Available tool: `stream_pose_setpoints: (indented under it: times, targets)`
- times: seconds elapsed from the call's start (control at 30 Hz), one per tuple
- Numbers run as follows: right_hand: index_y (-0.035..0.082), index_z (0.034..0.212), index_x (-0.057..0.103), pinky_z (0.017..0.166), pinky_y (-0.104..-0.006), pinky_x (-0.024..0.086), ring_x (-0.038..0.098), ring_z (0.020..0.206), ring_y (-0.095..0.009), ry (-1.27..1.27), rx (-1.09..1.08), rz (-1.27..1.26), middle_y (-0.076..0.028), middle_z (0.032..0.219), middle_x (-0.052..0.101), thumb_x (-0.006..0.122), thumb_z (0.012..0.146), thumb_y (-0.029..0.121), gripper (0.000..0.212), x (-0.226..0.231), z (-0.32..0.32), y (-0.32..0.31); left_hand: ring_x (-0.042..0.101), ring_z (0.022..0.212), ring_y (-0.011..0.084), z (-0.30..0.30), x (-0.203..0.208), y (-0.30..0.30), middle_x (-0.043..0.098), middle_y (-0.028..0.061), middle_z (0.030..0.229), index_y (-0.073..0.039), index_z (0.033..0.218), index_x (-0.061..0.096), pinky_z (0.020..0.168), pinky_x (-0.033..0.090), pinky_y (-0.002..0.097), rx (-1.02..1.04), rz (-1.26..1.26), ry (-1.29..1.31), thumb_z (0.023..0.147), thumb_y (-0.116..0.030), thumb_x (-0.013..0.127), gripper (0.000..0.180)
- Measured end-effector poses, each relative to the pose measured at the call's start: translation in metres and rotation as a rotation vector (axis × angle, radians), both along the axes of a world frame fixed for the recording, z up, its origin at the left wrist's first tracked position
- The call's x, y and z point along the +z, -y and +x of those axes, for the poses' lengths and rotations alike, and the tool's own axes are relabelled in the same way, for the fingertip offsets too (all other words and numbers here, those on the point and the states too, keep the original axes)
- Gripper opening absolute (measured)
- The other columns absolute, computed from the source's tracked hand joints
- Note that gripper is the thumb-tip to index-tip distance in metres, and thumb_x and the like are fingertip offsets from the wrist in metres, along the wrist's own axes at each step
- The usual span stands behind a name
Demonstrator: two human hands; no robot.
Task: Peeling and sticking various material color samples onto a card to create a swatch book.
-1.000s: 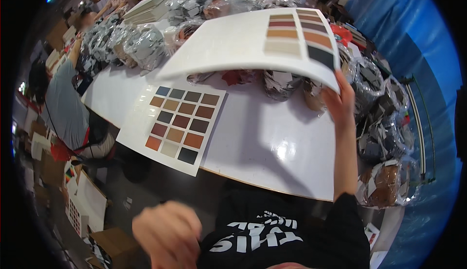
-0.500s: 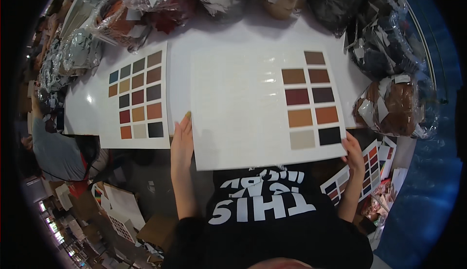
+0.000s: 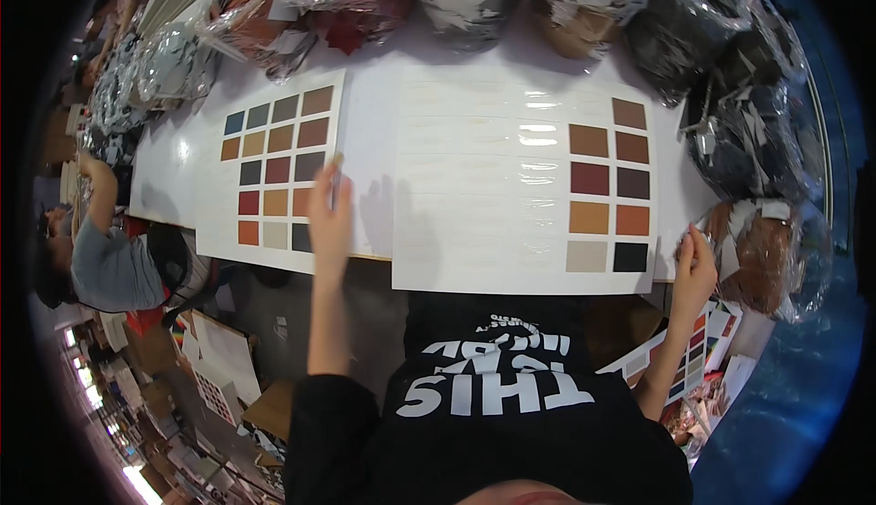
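Note:
A white swatch card point(image 3: 484, 272) lies on the table in front of me, with two columns of coloured rectangles on its right side and pale, glossy strips elsewhere. My left hand point(image 3: 330, 218) is raised over the right edge of a second swatch card point(image 3: 210, 222), fingers stretched upward and slightly blurred. It covers part of that card's lower right swatches. Beyond the first card's right edge, my right hand point(image 3: 696, 268) has its fingers bent together beside a clear plastic bag of brown pieces point(image 3: 762, 249). Whatever lies between those fingertips is too small to name.
Clear bags of grey pieces point(image 3: 470, 3), tan pieces point(image 3: 584, 26) and dark pieces point(image 3: 748, 135) line the table's far and right sides. More swatch cards point(image 3: 689, 359) lie low at the right. A person in a grey shirt point(image 3: 114, 263) is at the left.
Both hands have let go of the swatch card, which now lies flat on the table. My left hand has moved up and left; my right hand has shifted right toward the brown pieces.

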State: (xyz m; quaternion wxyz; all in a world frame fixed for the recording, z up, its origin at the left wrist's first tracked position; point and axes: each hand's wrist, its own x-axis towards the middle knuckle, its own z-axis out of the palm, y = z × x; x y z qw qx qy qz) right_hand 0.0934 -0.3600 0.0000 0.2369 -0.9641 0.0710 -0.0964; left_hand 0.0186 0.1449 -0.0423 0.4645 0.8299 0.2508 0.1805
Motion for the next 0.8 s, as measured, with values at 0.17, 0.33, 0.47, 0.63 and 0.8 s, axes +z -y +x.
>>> stream_pose_setpoints:
  times: [0.17, 0.33, 0.47, 0.63, 0.8]
  targets:
    - [0.003, 0.107, 0.067, 0.07, -0.0262, 0.051, 0.063, 0.088, -0.014, -0.006, 0.381, 0.363, -0.007, 0.098, 0.065, 0.055, 0.093, 0.007, 0.018, 0.012, 0.037, -0.132, 0.059, 0.103, 0.0194, 0.08, 0.062, -0.131, 0.065, 0.0099, 0.113, -0.003, 0.12, 0.061, 0.089, 0.044, 0.0296, 0.063, 0.455, 0.094, 0.094, -0.018, 0.056, 0.03]
    - [0.005, 0.1, 0.068, 0.073, -0.0319, 0.052, 0.063, 0.089, -0.025, 0.102, 0.854, 0.481, -0.01, 0.099, 0.063, 0.065, 0.084, 0.007, 0.016, 0.007, 0.056, -0.256, 0.066, 0.094, 0.0317, 0.203, 0.104, -0.237, 0.069, 0.0179, 0.098, -0.005, 0.11, 0.066, 0.083, 0.049, 0.0358, -0.094, 0.809, 0.224, 0.093, -0.023, 0.055, 0.028]
    - [0.006, 0.096, 0.067, 0.071, -0.0333, 0.053, 0.064, 0.085, -0.024, 0.096, 0.987, 0.471, -0.006, 0.099, 0.063, 0.066, 0.081, 0.007, 0.015, -0.007, 0.078, -0.323, 0.064, 0.102, 0.0328, 0.272, 0.104, -0.303, 0.068, 0.0175, 0.106, -0.01, 0.113, 0.066, 0.089, 0.047, 0.0439, 0.05, 0.876, -0.177, 0.09, -0.044, 0.054, 0.043]
    - [0.01, 0.11, 0.064, 0.064, -0.0337, 0.054, 0.067, 0.076, -0.024, 0.356, 1.047, 0.29, -0.005, 0.111, 0.063, 0.064, 0.082, 0.007, 0.028, -0.028, 0.147, -0.385, 0.053, 0.119, 0.0368, 0.306, 0.083, -0.282, 0.061, 0.0137, 0.124, -0.014, 0.115, 0.065, 0.092, 0.035, 0.063, 0.229, 1.031, -0.606, 0.087, -0.048, 0.056, 0.044]
    - [0.0, 0.109, 0.061, 0.057, -0.0365, 0.053, 0.067, 0.066, -0.028, 0.181, 1.054, 0.06, -0.014, 0.083, 0.067, 0.064, 0.075, 0.004, 0.034, -0.057, 0.184, -0.455, 0.064, 0.096, 0.0321, 0.291, 0.084, -0.283, 0.069, 0.0069, 0.098, -0.014, 0.104, 0.064, 0.08, 0.045, 0.0518, 0.201, 1.536, -0.207, 0.087, -0.036, 0.056, 0.029]
